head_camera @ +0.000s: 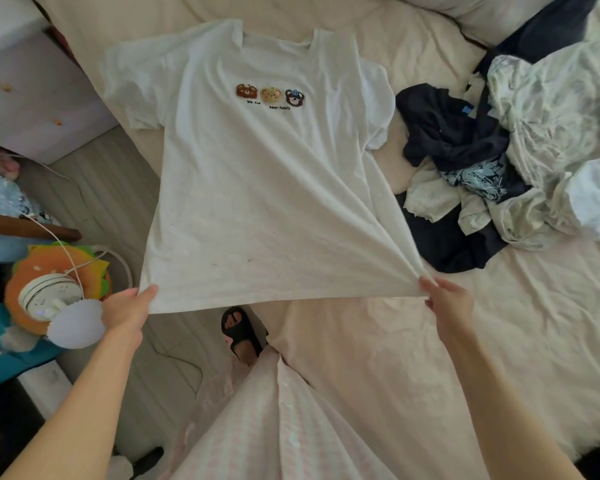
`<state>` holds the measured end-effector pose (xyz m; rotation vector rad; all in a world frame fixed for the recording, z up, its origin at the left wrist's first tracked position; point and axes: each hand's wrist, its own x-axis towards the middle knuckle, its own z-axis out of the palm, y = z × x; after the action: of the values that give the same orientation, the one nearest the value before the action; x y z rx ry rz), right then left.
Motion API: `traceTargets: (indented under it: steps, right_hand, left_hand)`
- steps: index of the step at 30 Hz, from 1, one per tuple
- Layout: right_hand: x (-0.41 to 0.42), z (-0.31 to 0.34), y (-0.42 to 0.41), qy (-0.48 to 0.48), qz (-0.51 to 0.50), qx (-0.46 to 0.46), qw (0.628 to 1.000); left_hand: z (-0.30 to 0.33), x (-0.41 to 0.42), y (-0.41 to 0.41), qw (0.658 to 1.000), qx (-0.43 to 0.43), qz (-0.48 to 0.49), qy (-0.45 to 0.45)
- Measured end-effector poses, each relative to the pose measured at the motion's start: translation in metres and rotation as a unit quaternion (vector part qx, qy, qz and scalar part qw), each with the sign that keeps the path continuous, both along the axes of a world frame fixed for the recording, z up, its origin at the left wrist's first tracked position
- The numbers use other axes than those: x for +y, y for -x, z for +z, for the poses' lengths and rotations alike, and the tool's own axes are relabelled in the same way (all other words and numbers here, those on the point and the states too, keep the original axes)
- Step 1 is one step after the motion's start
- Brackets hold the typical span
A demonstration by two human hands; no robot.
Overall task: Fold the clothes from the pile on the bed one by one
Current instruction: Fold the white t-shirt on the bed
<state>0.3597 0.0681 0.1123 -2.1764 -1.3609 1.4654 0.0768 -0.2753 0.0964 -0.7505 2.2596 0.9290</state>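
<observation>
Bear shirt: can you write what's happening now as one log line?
step: spreading bear shirt | left hand: pinches hem corner | right hand: pinches other corner | pile: waiting

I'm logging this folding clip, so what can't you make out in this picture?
Head view only:
- Pile: how many garments; they overlap, and the right edge cuts it off.
- T-shirt back: faces away.
- Small print under the bears: too small to read surely.
- Fingertips of left hand and right hand: hidden under the hem.
</observation>
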Motion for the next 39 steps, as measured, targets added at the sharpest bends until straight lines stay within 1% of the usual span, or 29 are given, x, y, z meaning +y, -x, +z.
traceTargets:
  steps: [2, 4, 6, 8, 10, 12, 13, 15, 17, 18, 20, 23, 24, 26, 28, 31, 33, 36, 37, 39]
  right_hand:
    - [-0.006, 0.002, 0.002, -0.018, 0.073, -0.067, 0.995]
    - [-0.007, 0.013, 0.006, -0.025, 0.077, -0.077, 0.994]
    - [-0.001, 0.027, 0.009, -0.045, -0.013, -0.016, 0.999]
    - [0.007, 0.044, 0.008, -0.077, -0.123, 0.052, 0.988]
    - [0.015, 0.054, 0.003, -0.087, -0.227, 0.059, 0.968]
    - [0.016, 0.055, -0.002, -0.059, -0.303, 0.058, 0.949]
    - [0.015, 0.054, -0.001, -0.040, -0.310, 0.058, 0.948]
    - [0.011, 0.050, 0.005, -0.015, -0.281, 0.075, 0.957]
    - [0.011, 0.049, 0.013, -0.021, -0.261, 0.102, 0.960]
    - [0.013, 0.050, 0.017, -0.023, -0.267, 0.117, 0.956]
    - [0.018, 0.052, 0.021, -0.006, -0.307, 0.138, 0.942]
    - [0.018, 0.052, 0.014, 0.051, -0.391, 0.185, 0.900]
    - [0.017, 0.052, 0.011, 0.061, -0.392, 0.202, 0.895]
    - [0.016, 0.050, 0.002, 0.051, -0.380, 0.222, 0.896]
    - [0.018, 0.045, -0.008, 0.021, -0.364, 0.203, 0.909]
    - [0.021, 0.036, -0.016, -0.007, -0.342, 0.149, 0.928]
    - [0.018, 0.027, -0.020, 0.000, -0.346, 0.105, 0.932]
    - [0.017, 0.022, -0.017, 0.001, -0.312, 0.039, 0.949]
    - [0.018, 0.022, -0.016, 0.008, -0.317, 0.029, 0.948]
    - [0.024, 0.020, -0.017, 0.029, -0.334, 0.020, 0.942]
  left_hand:
    - [0.010, 0.006, 0.000, 1.000, 0.015, 0.017, -0.006]
    - [0.021, 0.012, 0.000, 0.998, 0.028, 0.056, -0.025]
    - [0.031, 0.013, 0.002, 0.994, 0.040, 0.096, -0.041]
    - [0.038, 0.010, 0.007, 0.986, 0.058, 0.146, -0.049]
    - [0.041, 0.005, 0.011, 0.977, 0.074, 0.188, -0.067]
    - [0.041, 0.003, 0.015, 0.971, 0.093, 0.205, -0.081]
    - [0.043, 0.004, 0.015, 0.972, 0.094, 0.198, -0.081]
    - [0.043, 0.006, 0.014, 0.978, 0.087, 0.170, -0.081]
    - [0.041, 0.008, 0.011, 0.986, 0.066, 0.128, -0.088]
    - [0.041, 0.008, 0.009, 0.989, 0.051, 0.108, -0.091]
    - [0.036, 0.005, 0.007, 0.992, 0.018, 0.074, -0.099]
    - [0.032, 0.000, 0.002, 0.993, -0.026, 0.028, -0.111]
    - [0.031, -0.002, 0.001, 0.993, -0.028, 0.023, -0.112]
    - [0.031, -0.004, 0.004, 0.992, -0.021, 0.035, -0.119]
    - [0.035, -0.004, 0.007, 0.990, -0.005, 0.057, -0.132]
    - [0.037, -0.009, 0.010, 0.986, 0.003, 0.083, -0.145]
    - [0.036, -0.016, 0.009, 0.991, -0.014, 0.066, -0.119]
    - [0.036, -0.024, 0.006, 0.998, -0.040, -0.013, -0.055]
    - [0.037, -0.025, 0.005, 0.998, -0.044, -0.028, -0.037]
    - [0.039, -0.023, 0.005, 0.998, -0.047, -0.019, -0.032]
